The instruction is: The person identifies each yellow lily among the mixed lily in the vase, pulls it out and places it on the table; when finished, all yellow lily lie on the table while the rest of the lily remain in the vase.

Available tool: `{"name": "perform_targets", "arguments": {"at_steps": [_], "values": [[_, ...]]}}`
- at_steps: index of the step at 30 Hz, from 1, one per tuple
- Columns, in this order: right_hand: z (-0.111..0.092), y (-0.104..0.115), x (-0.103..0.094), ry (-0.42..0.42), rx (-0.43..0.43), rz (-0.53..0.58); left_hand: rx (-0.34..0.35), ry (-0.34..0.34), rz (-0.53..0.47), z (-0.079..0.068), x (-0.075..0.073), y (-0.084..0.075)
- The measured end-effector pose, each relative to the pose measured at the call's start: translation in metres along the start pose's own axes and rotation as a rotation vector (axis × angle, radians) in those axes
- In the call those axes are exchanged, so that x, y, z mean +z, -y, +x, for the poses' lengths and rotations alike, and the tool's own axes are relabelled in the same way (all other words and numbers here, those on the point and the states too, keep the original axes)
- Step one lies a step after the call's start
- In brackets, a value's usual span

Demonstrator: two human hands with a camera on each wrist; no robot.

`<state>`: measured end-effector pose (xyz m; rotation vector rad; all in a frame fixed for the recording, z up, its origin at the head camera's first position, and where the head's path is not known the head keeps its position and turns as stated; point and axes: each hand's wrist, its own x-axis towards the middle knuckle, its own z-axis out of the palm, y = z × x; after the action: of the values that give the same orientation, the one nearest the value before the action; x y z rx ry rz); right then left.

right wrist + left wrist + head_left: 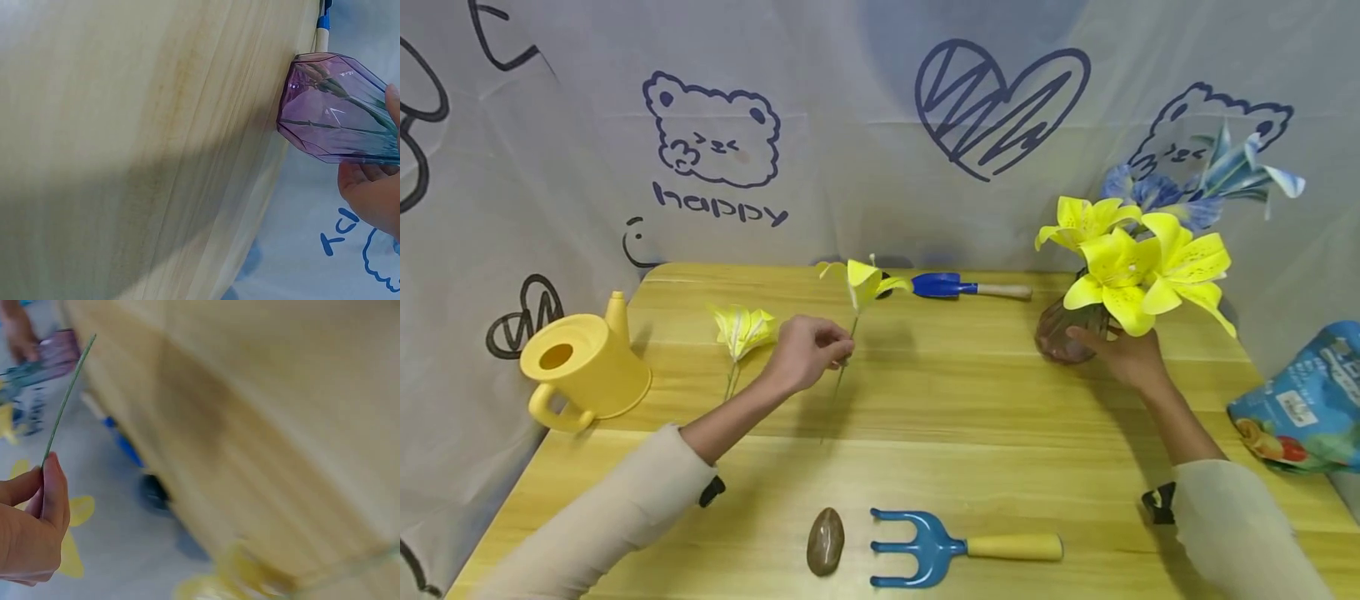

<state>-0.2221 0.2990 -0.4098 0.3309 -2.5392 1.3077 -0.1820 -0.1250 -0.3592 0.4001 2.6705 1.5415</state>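
My left hand (808,352) pinches the thin green stem (67,394) of a yellow lily (861,282) between thumb and fingers, holding it upright above the table. At the right, my right hand (1129,357) grips a faceted glass vase (1067,332), which looks pinkish-purple in the right wrist view. Several yellow lilies (1118,271) and some blue flowers (1221,179) rise from that vase, and green stems (350,100) show through its glass. Another yellow lily (742,332) lies on the table left of my left hand.
A yellow watering can (591,362) stands at the left. At the back lies a blue trowel (943,285) with a wooden handle. Nearest me are a brown stone (825,542) and a blue hand fork (928,547). A blue bag (1300,400) sits at the right edge.
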Motion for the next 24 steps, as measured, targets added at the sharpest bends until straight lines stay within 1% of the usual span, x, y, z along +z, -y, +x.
{"name": "perform_targets", "arguments": {"at_steps": [3,7,12,15,19,24], "values": [[0.000,-0.001,0.000,0.008,0.027,0.011,-0.067,0.054,0.044,-0.008,-0.009,0.023],[0.000,-0.001,-0.001,0.014,0.049,0.011,-0.113,0.087,0.100,-0.013,-0.016,0.045],[-0.003,0.021,-0.001,0.018,0.026,0.019,-0.178,0.116,0.162,-0.016,-0.020,0.064],[-0.004,0.020,-0.001,0.006,0.011,0.019,-0.203,0.123,0.177,-0.016,-0.021,0.070],[-0.002,0.006,-0.001,-0.001,0.002,0.004,-0.226,0.141,0.186,-0.013,-0.022,0.071],[-0.003,0.023,0.000,0.001,-0.006,0.036,-0.239,0.185,0.224,-0.013,-0.025,0.067]]}}
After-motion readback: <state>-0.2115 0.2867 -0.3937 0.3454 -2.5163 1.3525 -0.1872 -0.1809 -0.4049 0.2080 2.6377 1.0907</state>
